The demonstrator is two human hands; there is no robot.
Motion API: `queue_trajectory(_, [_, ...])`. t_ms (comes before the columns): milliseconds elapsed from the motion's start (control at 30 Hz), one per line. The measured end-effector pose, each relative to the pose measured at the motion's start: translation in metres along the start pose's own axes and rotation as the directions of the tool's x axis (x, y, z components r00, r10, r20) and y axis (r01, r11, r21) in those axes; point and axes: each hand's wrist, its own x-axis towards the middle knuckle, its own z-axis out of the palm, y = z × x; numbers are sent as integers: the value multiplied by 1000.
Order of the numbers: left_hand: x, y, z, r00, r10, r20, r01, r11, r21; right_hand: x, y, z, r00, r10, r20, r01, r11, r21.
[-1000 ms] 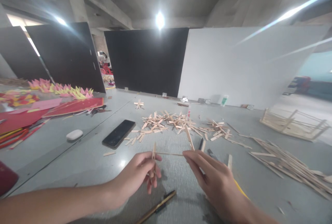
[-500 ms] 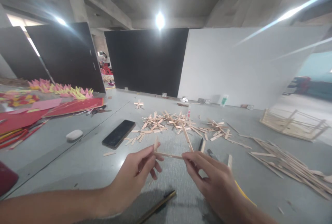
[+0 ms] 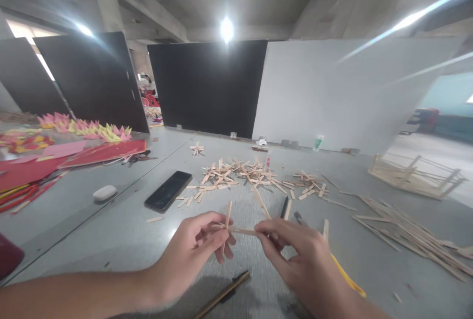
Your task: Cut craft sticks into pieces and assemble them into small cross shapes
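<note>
Between my hands stretches a thin wooden stick (image 3: 244, 231), held above the table. My left hand (image 3: 192, 250) pinches its left end between thumb and fingers, where an upright wooden stick (image 3: 229, 210) crosses it. The fingertips of my right hand (image 3: 303, 255) close on the other end. From there a slanted wooden stick (image 3: 261, 201) rises away; whether it is joined to the held one I cannot tell. Below the hands lies a dark, gold-toned pen-like tool (image 3: 223, 295). A yellow-handled item (image 3: 347, 277) is partly covered by my right hand.
Beyond my hands spreads a heap of short wooden sticks (image 3: 221, 176). A phone (image 3: 168, 191) and a white case (image 3: 105, 193) lie to the left. Long wood strips (image 3: 410, 235) and a small wooden frame (image 3: 417, 178) are at right. Folded paper pieces (image 3: 84, 128) stand far left.
The upright stick at my left fingers now stands more to the right and shows below the thumb too. My right hand has shifted slightly left and down with the stick.
</note>
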Motion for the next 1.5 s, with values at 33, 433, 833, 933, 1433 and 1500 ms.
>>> queue_trajectory(33, [0,1,0,1000,10,22,-10,1000,0,0,0,0,1000,6,2,-6,1000,6])
queue_trajectory(433, [4,0,5,975,-101,196,129,982,-135,-2,12,-7,953,297,63,-302,906,295])
queue_trajectory(833, [0,-4,7,908,-173,382,263,945,-196,14,2,-18,594,440,674,-778,101,620])
queue_trajectory(933, [-2,-6,7,898,-178,401,273,942,-193,13,4,-20,596,415,688,-784,117,609])
queue_trajectory(1433, [-1,-6,9,871,-104,481,246,938,-243,13,3,-17,503,432,748,-845,67,530])
queue_trajectory(1500, [-1,-7,9,864,-121,488,257,941,-221,13,2,-16,467,431,772,-873,86,480])
